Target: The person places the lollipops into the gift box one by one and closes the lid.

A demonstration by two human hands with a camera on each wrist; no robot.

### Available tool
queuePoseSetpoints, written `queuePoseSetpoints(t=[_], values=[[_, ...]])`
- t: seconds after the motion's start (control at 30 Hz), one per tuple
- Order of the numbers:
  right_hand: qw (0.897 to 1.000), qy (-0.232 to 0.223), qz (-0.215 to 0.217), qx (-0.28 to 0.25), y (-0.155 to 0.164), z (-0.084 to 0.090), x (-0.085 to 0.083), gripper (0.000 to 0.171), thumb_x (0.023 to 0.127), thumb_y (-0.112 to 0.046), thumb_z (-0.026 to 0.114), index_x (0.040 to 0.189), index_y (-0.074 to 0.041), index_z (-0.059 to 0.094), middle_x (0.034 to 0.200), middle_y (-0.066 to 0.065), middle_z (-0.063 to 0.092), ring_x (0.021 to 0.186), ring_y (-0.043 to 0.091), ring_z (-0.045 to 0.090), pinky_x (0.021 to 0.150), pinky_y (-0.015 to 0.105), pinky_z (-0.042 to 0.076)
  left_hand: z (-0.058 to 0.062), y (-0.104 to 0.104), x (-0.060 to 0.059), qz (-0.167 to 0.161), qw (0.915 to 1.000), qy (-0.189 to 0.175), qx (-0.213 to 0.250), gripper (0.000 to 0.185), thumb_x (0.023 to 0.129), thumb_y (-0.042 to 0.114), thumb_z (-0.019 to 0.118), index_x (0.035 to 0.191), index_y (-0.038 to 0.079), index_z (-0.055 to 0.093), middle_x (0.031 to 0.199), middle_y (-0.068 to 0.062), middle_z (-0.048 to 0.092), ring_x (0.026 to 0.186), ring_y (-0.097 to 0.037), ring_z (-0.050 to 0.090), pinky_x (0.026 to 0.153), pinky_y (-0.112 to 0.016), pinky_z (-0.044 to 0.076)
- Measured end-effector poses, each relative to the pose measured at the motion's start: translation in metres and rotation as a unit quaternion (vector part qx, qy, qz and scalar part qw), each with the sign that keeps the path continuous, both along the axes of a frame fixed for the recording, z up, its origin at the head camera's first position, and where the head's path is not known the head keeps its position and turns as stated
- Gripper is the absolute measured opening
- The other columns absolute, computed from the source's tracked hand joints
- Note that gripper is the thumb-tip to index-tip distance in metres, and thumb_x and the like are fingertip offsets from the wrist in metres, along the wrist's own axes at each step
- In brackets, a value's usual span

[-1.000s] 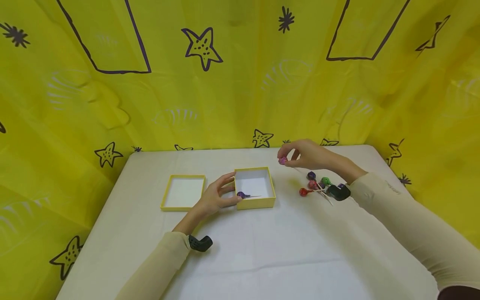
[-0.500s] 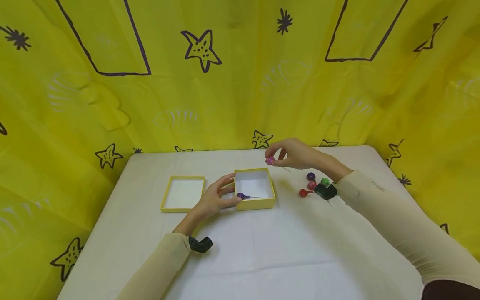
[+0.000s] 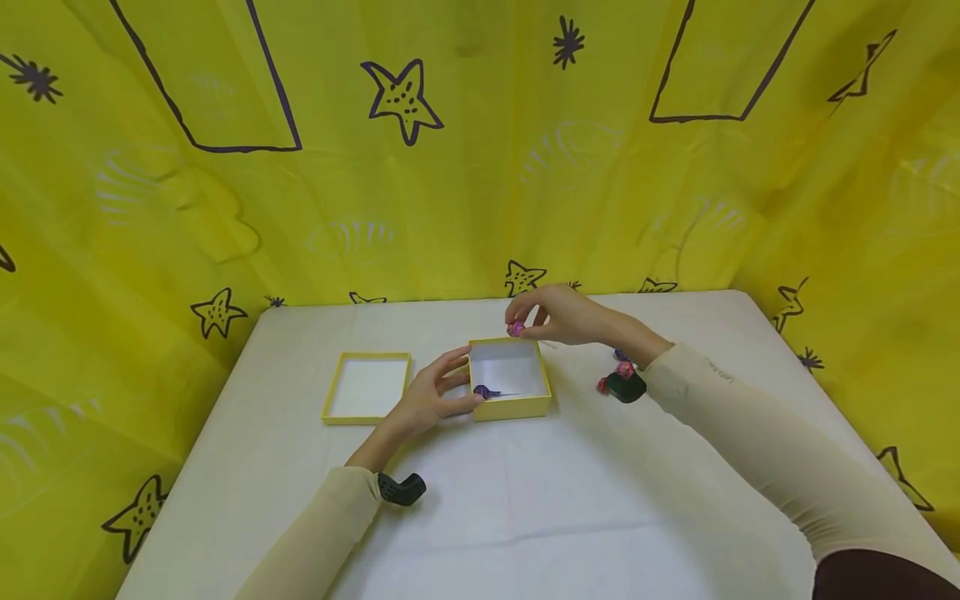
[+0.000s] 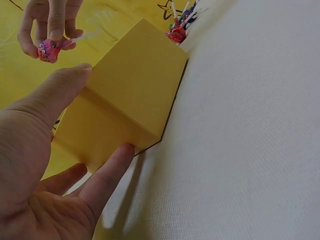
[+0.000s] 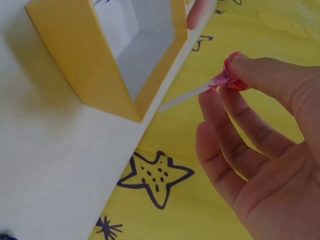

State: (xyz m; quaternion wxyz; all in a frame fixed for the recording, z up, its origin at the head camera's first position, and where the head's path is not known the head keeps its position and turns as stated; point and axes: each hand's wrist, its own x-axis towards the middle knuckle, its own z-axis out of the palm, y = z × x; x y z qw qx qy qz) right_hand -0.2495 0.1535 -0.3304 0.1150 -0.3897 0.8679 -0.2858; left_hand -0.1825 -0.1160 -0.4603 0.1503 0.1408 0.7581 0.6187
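My right hand (image 3: 562, 317) pinches a pink-wrapped lollipop (image 3: 515, 329) by its candy end, above the back edge of a yellow box (image 3: 512, 408). In the right wrist view the lollipop's white stick (image 5: 185, 98) points toward the box. With its thumb and fingers spread across the box's left side, my left hand (image 3: 431, 396) holds the box; in the left wrist view the thumb (image 4: 75, 80) lies along an upper edge. Inside the white-lined box, near its front left corner, lies a purple lollipop (image 3: 483, 391).
Left of the box a shallow yellow-rimmed lid (image 3: 369, 387) lies with its white inside up. More lollipops (image 3: 625, 369) lie on the white table to the right, partly hidden by the right wrist's black camera (image 3: 626, 387). A yellow patterned curtain (image 3: 465, 183) hangs behind.
My right hand has moved left with the pink lollipop, from beside the lollipop pile to the box's back edge. The left hand and the box have stayed in place.
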Motion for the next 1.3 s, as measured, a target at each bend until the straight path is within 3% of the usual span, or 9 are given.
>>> queuePoseSetpoints(t=[0.5, 0.73, 0.97, 1.3], values=[[0.999, -0.033, -0.004, 0.004, -0.02, -0.032, 0.0, 0.018, 0.096, -0.007, 0.072, 0.114, -0.01, 0.075, 0.107, 0.0, 0.074, 0.101, 0.022, 0.067, 0.085, 0.032, 0.059, 0.0, 0.0, -0.001, 0.0, 1.0, -0.004, 0.007, 0.088, 0.089, 0.017, 0.083, 0.161, 0.018, 0.034, 0.163, -0.015, 0.036, 0.139, -0.035, 0.05, 0.11, -0.052, 0.045], [0.999, -0.045, 0.004, -0.01, -0.028, -0.049, 0.002, 0.023, 0.095, -0.004, 0.072, 0.117, -0.006, 0.073, 0.105, 0.001, 0.073, 0.097, 0.022, 0.066, 0.084, 0.031, 0.058, 0.0, 0.0, 0.0, 0.001, 1.0, -0.006, 0.005, 0.086, 0.089, 0.017, 0.083, 0.16, 0.021, 0.036, 0.163, -0.014, 0.036, 0.139, -0.035, 0.05, 0.109, -0.051, 0.046], [0.999, -0.039, 0.002, -0.016, -0.034, -0.066, 0.004, 0.021, 0.094, -0.005, 0.074, 0.114, -0.011, 0.073, 0.102, -0.001, 0.073, 0.091, 0.018, 0.065, 0.08, 0.028, 0.056, 0.0, 0.0, 0.001, 0.0, 1.0, -0.004, 0.006, 0.084, 0.089, 0.015, 0.083, 0.159, 0.024, 0.038, 0.162, -0.014, 0.038, 0.139, -0.035, 0.05, 0.109, -0.05, 0.046], [0.999, -0.047, -0.012, -0.014, -0.04, -0.075, 0.007, 0.023, 0.093, -0.004, 0.074, 0.116, -0.011, 0.071, 0.106, 0.003, 0.072, 0.093, 0.022, 0.066, 0.082, 0.03, 0.058, 0.001, 0.0, 0.002, 0.001, 0.9999, -0.007, 0.008, 0.082, 0.09, 0.015, 0.082, 0.158, 0.026, 0.038, 0.162, -0.014, 0.036, 0.139, -0.035, 0.05, 0.11, -0.052, 0.045]])
